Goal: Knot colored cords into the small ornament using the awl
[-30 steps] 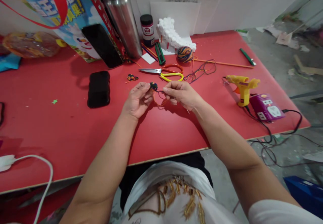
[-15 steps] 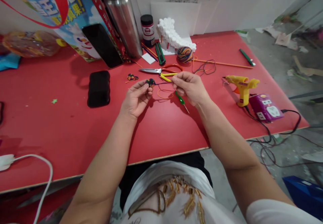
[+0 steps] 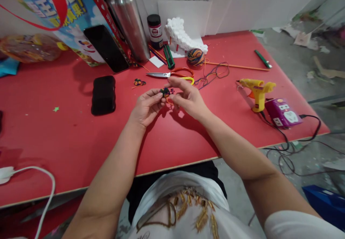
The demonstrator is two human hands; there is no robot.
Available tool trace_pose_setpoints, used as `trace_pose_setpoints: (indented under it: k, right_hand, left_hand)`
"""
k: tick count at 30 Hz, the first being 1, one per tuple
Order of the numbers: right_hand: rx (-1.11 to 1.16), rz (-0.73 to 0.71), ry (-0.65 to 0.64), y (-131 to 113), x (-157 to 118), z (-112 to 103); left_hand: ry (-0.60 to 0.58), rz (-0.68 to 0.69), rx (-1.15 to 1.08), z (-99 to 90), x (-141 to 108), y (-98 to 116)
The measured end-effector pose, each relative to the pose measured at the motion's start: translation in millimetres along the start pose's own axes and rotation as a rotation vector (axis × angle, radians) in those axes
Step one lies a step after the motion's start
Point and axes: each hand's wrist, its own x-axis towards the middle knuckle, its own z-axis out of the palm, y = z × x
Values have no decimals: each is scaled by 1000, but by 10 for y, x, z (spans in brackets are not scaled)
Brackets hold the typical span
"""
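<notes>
Pinched in my left hand is a small dark multicoloured yarn piece, held above the red table. My right hand is close on its right side, fingers apart, with thumb and fingertips near the yarn's loose loops; whether they touch is too small to tell. Behind the hands lie scissors with red and yellow handles, partly covered by my right fingers. A second little yarn piece rests left of them. The variegated yarn ball sits farther back, its strand running in loose loops on the table.
A black case and an upright phone are on the left. Behind stand a steel bottle, a dark jar and a white model. At right are a yellow glue gun and a purple power socket.
My right hand has moved left, from the stretched strand to beside the yarn piece, and its fingers have spread. The green-handled hook is now hidden from view. The view has shifted slightly.
</notes>
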Motion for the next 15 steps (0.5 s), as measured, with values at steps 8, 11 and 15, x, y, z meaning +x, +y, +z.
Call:
trace_pose_setpoints:
  k: [8, 11, 15]
  right_hand:
    - [45, 169, 33, 54, 56, -63]
    - [110, 205, -12, 13, 45, -55]
    - [150, 241, -15, -8, 34, -43]
  left_hand:
    - [-48, 67, 49, -76, 40, -41]
    - [-73, 61, 74, -87, 39, -38]
    - [-104, 55, 95, -74, 23, -33]
